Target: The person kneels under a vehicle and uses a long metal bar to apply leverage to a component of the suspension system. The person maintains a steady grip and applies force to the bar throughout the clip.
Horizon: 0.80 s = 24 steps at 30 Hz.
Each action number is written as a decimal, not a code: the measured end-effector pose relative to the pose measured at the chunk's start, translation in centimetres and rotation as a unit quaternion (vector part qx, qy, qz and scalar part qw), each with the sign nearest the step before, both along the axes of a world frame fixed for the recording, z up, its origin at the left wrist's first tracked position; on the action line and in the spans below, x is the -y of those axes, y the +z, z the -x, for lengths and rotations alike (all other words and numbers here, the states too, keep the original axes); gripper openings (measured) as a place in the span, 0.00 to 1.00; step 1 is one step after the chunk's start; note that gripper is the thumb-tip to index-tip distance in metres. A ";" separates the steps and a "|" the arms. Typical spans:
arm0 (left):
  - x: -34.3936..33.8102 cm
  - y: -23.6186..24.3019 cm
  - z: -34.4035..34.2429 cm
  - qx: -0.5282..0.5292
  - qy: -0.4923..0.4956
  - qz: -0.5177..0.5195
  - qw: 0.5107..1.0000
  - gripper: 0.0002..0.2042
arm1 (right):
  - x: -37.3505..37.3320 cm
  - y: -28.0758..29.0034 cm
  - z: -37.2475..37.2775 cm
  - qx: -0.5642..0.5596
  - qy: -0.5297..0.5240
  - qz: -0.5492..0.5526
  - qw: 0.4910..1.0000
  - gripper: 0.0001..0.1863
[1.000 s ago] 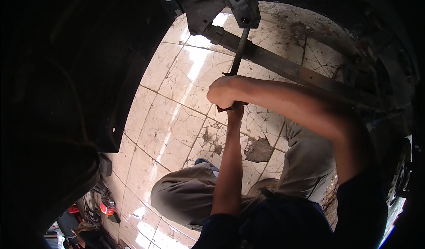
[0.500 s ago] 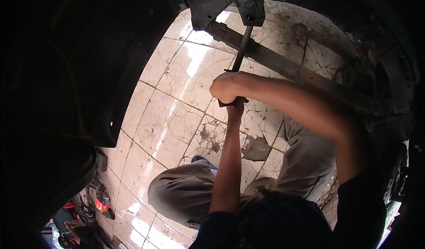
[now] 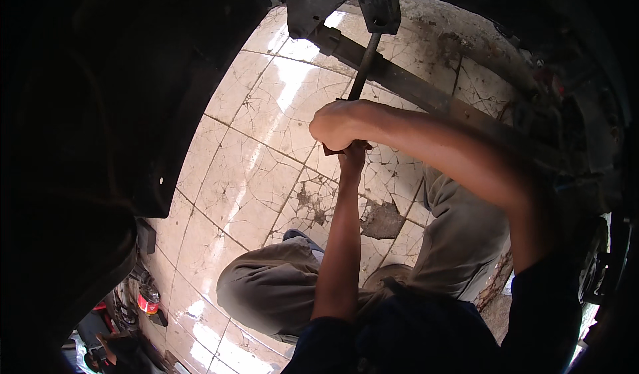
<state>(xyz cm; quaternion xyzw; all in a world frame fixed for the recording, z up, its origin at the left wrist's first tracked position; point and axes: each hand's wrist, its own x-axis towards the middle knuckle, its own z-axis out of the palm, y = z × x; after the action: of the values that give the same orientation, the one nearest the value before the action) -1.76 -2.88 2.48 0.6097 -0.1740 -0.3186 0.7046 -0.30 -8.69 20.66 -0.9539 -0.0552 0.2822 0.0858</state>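
Observation:
A dark metal rod (image 3: pixel 365 66) slants down from the holed end of a black bracket (image 3: pixel 378 8) at the top. My right hand (image 3: pixel 335 125) is closed round a dark part at the rod's lower end. A brownish-red corner of that part (image 3: pixel 330 150) sticks out below my right fist. My left hand (image 3: pixel 353 157) reaches up from below, directly under the right, and closes against the same part. Its fingers are mostly hidden behind the right hand. What the part is exactly does not show.
A long dark bar (image 3: pixel 406 88) crosses behind the rod. Black panels (image 3: pixel 80 121) enclose the left side. Cracked floor tiles (image 3: pixel 259 181) lie below, with a broken patch (image 3: pixel 383 221). At lower left are a bottle with a red label (image 3: pixel 148 301) and a person's arm (image 3: pixel 106 349).
The view has shifted slightly. Both hands keep their hold and sit a little farther up and left in the picture. The bracket and rod remain joined as before.

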 end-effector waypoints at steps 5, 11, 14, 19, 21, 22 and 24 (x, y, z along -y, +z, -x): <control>-1.7 -0.4 -0.3 0.052 0.039 -0.007 0.998 0.15 | -1.7 -0.3 -0.6 0.039 0.053 0.015 0.998 0.09; 0.2 1.2 0.8 -0.021 0.010 -0.017 1.000 0.20 | 0.4 0.0 0.7 0.047 0.041 0.025 0.998 0.08; -1.2 2.5 0.7 0.023 0.044 -0.054 0.997 0.21 | -1.3 0.1 0.0 0.042 0.052 0.030 0.997 0.08; -0.6 0.8 0.8 0.074 0.089 -0.004 0.993 0.09 | -1.1 -0.3 0.0 0.037 0.035 0.041 0.998 0.08; -0.4 0.8 1.0 0.106 0.105 0.001 0.989 0.08 | -1.1 -0.6 0.0 0.040 0.024 0.039 0.998 0.08; -0.4 1.0 1.0 0.121 0.116 0.004 0.986 0.08 | -1.3 -0.4 0.1 0.040 0.021 0.038 0.998 0.08; -0.2 1.4 0.6 0.036 0.086 -0.010 0.996 0.07 | -0.8 0.1 0.0 0.035 0.040 0.025 0.998 0.08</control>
<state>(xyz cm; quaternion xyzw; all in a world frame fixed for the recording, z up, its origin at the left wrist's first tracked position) -2.41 -2.69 3.92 0.6404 -0.1436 -0.2363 0.7165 -0.26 -7.90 20.78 -0.9620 -0.0891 0.2535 0.0488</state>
